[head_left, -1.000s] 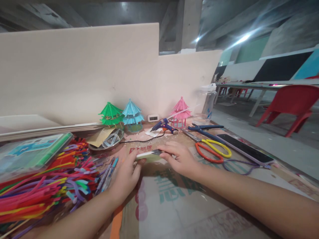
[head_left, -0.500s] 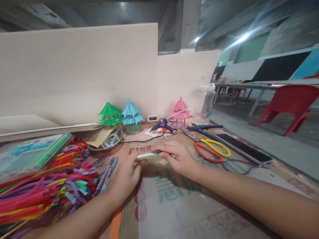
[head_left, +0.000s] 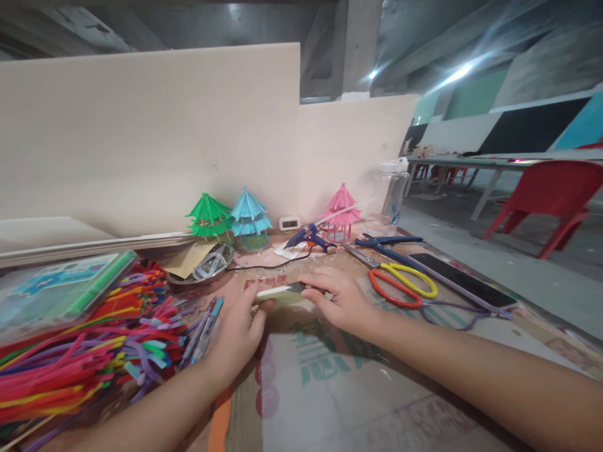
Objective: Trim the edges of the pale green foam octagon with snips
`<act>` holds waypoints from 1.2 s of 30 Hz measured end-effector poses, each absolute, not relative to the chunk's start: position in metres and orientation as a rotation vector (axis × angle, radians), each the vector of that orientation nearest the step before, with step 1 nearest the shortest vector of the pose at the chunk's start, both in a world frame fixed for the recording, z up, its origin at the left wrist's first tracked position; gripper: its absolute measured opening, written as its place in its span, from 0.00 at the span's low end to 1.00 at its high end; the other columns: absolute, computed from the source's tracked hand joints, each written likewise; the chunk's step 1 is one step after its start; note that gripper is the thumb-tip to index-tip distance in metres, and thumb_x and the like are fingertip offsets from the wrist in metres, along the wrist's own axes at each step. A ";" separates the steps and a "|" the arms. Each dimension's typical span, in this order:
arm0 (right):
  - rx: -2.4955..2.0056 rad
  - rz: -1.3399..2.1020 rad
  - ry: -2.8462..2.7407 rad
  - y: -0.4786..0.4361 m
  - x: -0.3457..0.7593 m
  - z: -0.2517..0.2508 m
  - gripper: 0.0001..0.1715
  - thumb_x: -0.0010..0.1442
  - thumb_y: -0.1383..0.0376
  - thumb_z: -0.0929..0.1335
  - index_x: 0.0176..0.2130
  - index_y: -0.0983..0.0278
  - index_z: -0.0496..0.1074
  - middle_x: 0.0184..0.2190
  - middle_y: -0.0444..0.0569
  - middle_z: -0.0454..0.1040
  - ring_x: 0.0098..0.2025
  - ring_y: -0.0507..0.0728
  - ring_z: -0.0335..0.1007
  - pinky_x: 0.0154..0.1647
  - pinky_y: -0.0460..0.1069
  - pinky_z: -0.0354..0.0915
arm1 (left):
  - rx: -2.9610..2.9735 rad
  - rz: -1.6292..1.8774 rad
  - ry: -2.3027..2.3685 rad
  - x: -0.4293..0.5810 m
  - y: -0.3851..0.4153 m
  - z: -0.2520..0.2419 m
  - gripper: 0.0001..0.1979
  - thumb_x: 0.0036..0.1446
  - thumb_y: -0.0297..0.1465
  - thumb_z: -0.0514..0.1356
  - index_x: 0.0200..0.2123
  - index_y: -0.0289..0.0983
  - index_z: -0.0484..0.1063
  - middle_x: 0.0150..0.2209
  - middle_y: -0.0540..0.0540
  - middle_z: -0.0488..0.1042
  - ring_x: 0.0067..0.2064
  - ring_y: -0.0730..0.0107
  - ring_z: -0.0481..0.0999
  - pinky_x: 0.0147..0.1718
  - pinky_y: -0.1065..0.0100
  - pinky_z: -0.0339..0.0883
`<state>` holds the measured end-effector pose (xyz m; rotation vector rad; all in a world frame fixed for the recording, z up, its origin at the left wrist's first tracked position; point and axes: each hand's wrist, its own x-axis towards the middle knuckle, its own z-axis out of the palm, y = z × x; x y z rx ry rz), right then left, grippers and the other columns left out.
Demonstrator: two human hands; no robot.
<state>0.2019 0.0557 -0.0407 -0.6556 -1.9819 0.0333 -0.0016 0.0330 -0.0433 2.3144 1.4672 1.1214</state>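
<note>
A small flat pale green piece (head_left: 283,297) with a white upper edge is held just above the table, roughly level. My left hand (head_left: 241,328) pinches its left end between thumb and fingers. My right hand (head_left: 335,300) is at its right end, closed on a small dark pointed thing (head_left: 296,287) that lies against the white edge. What kind of thing this is I cannot make out, as the fingers cover most of it. Close to my right hand lie scissors (head_left: 400,285) with red and yellow handles. Two pens (head_left: 203,329) rest left of my left hand.
Green (head_left: 207,216), blue (head_left: 249,216) and pink (head_left: 343,210) pagoda models stand along the white board. A blue glue gun (head_left: 308,237), pliers (head_left: 386,245), a phone (head_left: 459,279) and a clear bottle (head_left: 393,191) are at right. Colourful pipe cleaners (head_left: 80,358) and a metal dish (head_left: 221,267) lie left.
The pale green piece has tilted slightly between my hands, and more of the dark pointed thing's tip shows. Both hands have otherwise hardly moved.
</note>
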 end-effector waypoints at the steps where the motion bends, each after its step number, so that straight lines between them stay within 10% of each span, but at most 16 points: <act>1: -0.646 0.024 -1.985 0.056 0.202 -0.041 0.15 0.63 0.61 0.62 0.39 0.64 0.75 0.26 0.49 0.74 0.30 0.55 0.68 0.31 0.49 0.64 | 2.315 1.123 1.461 -0.002 0.033 -0.044 0.11 0.59 0.33 0.49 0.41 0.37 0.67 0.37 0.45 0.73 0.43 0.62 0.72 0.44 0.63 0.64; 36: -0.640 -0.007 -1.985 0.056 0.202 -0.041 0.16 0.63 0.60 0.62 0.39 0.66 0.75 0.27 0.50 0.75 0.30 0.55 0.68 0.32 0.49 0.65 | 2.360 1.116 1.463 -0.005 0.036 -0.047 0.09 0.59 0.31 0.49 0.39 0.37 0.67 0.38 0.45 0.73 0.40 0.63 0.72 0.40 0.65 0.65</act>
